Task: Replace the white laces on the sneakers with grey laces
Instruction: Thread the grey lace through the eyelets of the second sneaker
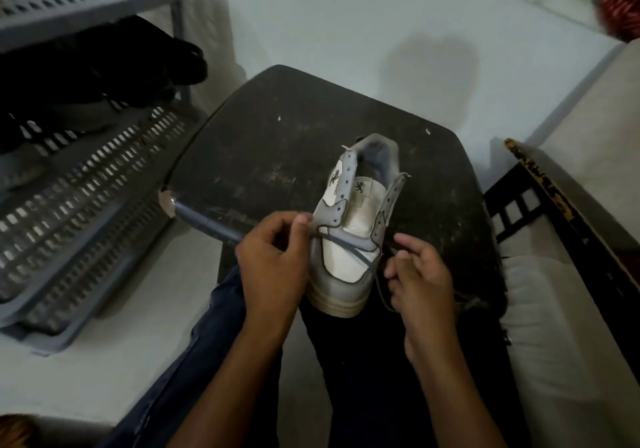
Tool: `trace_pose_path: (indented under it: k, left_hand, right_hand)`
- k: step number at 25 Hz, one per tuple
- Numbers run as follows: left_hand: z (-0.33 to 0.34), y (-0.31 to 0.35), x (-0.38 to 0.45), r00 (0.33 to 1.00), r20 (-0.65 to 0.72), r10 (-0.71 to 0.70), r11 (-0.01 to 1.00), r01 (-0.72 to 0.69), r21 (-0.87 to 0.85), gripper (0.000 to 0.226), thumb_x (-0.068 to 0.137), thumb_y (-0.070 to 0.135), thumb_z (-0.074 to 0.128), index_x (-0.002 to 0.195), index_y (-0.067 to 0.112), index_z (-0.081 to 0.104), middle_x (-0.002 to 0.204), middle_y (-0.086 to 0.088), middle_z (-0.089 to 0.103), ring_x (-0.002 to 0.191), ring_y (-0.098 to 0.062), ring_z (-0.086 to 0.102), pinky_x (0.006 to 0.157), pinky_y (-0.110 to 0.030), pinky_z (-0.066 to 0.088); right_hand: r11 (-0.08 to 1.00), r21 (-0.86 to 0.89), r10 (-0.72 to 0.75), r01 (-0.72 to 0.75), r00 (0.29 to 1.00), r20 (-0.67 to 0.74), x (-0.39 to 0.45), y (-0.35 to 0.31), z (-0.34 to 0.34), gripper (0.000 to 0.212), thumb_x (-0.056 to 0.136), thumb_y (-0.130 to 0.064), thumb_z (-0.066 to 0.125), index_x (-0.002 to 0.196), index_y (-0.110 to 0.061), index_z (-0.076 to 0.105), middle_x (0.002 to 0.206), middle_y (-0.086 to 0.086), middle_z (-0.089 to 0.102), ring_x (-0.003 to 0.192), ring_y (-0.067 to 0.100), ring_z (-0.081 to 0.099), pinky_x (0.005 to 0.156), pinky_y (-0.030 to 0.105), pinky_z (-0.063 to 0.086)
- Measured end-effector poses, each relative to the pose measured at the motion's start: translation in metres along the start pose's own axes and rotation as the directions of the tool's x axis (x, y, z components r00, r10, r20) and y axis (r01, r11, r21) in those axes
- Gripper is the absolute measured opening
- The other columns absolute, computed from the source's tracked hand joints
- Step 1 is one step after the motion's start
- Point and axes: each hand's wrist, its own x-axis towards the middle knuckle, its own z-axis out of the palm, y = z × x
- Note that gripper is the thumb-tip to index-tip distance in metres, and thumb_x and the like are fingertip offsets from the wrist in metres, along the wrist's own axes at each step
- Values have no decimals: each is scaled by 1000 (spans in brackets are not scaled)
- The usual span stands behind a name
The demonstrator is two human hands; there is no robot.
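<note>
Far off to the left of the left hand, a grey shoe rack is standing on the floor, with dark shoes sitting on its upper shelf.

The left hand is pinching one end of the grey lace between thumb and fingertips, just at the left eyelet row of the sneaker. The sneaker is lying between the two hands, its toe pointing back toward the person and overhanging the near edge of a dark stool, its heel reaching away beyond the hands. No white lace is showing in it, and the eyelets above the lowest pair are standing empty. The grey lace is running across the lower part of the tongue from the left hand toward the right one.

The right hand is curling around the other end of the lace, which is trailing down beside the toe; the exact grip there is hard to make out.

By my reading, the relacing is only starting: the first crossing is being settled at the bottom eyelets. The next move is probably calling for evening out both ends, then feeding one tip up through the next eyelet on the opposite side, keeping the lace flat and untwisted.
</note>
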Motion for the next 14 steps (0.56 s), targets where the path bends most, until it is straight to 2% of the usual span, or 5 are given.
trace_pose_path:
  k: [3,6,10,12,14]
  left_hand:
    - [-27,56,0,981,-135,142,988,-148,-40,20,96,23,59,80,29,69,64,9,65,56,-5,57,54,-24,48]
    - [-57,108,6,965,-4,263,957,-262,-127,16,92,38,57,89,30,69,62,13,59,54,0,49,50,-14,39]
    - [-28,85,-10,926,372,61,956,-161,244,17,94,26,60,86,24,75,55,17,63,46,6,51,45,-6,36]
    - [-15,54,-14,930,367,-28,915,-124,383,19,95,27,61,85,22,76,50,14,56,46,6,51,46,-7,36]
    - [-12,32,-10,943,331,30,904,-167,393,18,93,27,63,83,19,76,63,14,60,59,5,57,55,-10,42]
  right_hand:
    - [982,187,-47,-3,964,261,-44,-51,-40,23,85,-25,62,107,-22,65,64,-1,61,43,2,39,39,12,31]
    - [915,387,-173,115,978,117,-59,-83,-71,20,81,-27,58,96,-17,65,62,-3,61,43,2,41,38,12,34]
    - [973,-170,-142,154,987,79,-31,-55,-44,16,93,-10,58,83,-18,67,69,2,70,48,6,52,44,21,43]
    - [937,-327,-113,123,992,49,-11,-40,-29,19,92,-13,62,76,-22,66,67,1,69,48,7,57,50,27,51]
    - [889,-438,-141,132,990,14,6,-32,-26,20,88,-16,64,71,-24,65,67,-1,70,58,10,66,63,34,59]
